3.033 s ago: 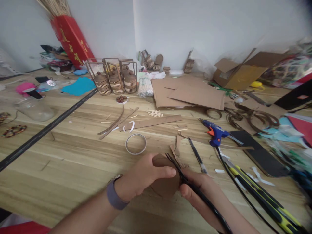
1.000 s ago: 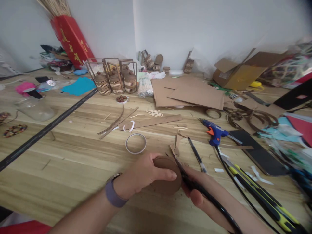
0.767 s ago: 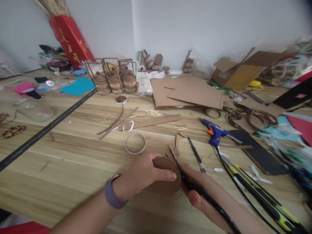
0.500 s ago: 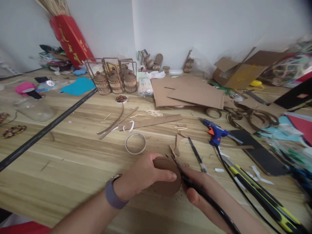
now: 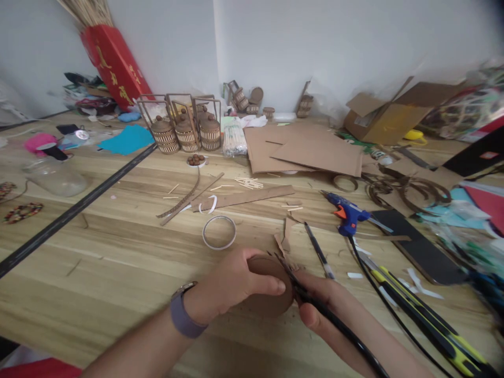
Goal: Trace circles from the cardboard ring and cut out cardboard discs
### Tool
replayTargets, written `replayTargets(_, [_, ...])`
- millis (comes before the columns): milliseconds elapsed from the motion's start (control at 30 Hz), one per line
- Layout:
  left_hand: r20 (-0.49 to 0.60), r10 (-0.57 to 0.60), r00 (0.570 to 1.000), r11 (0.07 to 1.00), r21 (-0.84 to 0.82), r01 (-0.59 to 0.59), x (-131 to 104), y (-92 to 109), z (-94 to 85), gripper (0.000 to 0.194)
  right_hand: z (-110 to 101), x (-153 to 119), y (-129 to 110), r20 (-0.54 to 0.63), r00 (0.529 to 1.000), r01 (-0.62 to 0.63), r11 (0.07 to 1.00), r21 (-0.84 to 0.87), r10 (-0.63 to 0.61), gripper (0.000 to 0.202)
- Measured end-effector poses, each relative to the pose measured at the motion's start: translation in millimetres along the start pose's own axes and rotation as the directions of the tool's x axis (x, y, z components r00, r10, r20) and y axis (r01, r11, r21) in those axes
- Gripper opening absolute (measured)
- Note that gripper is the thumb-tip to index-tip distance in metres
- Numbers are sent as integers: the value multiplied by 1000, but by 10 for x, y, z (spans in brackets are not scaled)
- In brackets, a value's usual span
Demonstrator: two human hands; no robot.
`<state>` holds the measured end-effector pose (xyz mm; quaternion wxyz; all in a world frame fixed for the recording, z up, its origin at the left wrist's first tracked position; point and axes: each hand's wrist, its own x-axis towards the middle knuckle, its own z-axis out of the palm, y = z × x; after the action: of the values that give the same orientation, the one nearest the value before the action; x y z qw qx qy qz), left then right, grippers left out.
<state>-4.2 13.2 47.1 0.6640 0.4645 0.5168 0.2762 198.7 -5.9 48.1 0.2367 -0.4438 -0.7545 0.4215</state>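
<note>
Pinching round, flat, brown cardboard disc (image 5: 271,303) | left hand (image 5: 235,278); gripping black scissors (image 5: 334,319) | right hand (image 5: 334,295)

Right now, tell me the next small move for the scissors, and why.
Probably a small snip with the black scissors along the rim of the cardboard disc: they sit at its right edge, and the left grip holds the disc.

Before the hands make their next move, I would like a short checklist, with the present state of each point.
1. Left hand holds the cardboard disc: ok.
2. Right hand holds the black scissors: ok.
3. Left thumb well away from the blades: not ok, its tip looks near them.
4. Disc edge beneath the left hand even: cannot tell, hidden.
5. Glue gun apart from both hands: ok.
</note>
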Motion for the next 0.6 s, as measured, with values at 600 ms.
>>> replayTargets(600, [-23,103,994,917,-384,-104,41,-51,19,36,47,15,27,-68,997,-42,995,86,48,76])
